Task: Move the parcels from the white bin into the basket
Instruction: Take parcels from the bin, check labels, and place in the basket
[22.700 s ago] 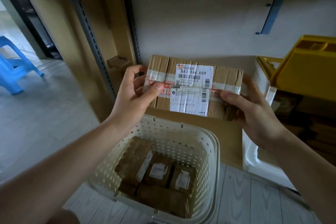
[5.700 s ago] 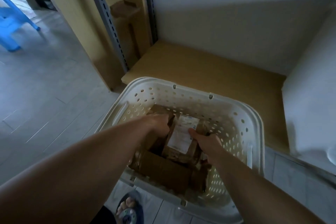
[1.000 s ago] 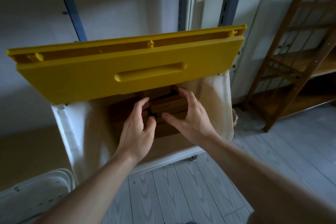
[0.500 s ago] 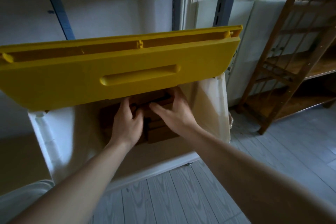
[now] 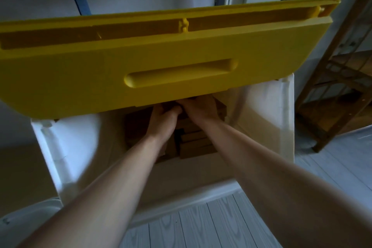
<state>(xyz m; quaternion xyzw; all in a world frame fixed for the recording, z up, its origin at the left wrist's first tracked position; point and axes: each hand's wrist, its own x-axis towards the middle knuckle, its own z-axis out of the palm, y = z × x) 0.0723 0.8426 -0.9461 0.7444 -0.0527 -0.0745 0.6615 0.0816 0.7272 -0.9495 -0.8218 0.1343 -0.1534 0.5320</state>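
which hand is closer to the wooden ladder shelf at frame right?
Right. The right hand is deep in the white bin, on the side toward the wooden ladder shelf; the left hand is beside it, farther away.

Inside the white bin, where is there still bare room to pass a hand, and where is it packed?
Bare floor lies left of the parcels, toward the white bin left wall, and along its near wall. Crowded at the back under the yellow lid, where left hand and right hand reach.

Brown cardboard parcels (image 5: 193, 143) are lying in the white plastic bin (image 5: 267, 127); the yellow hinged lid (image 5: 141, 62) is hanging above; the wooden slatted rack (image 5: 342, 86) is standing right.
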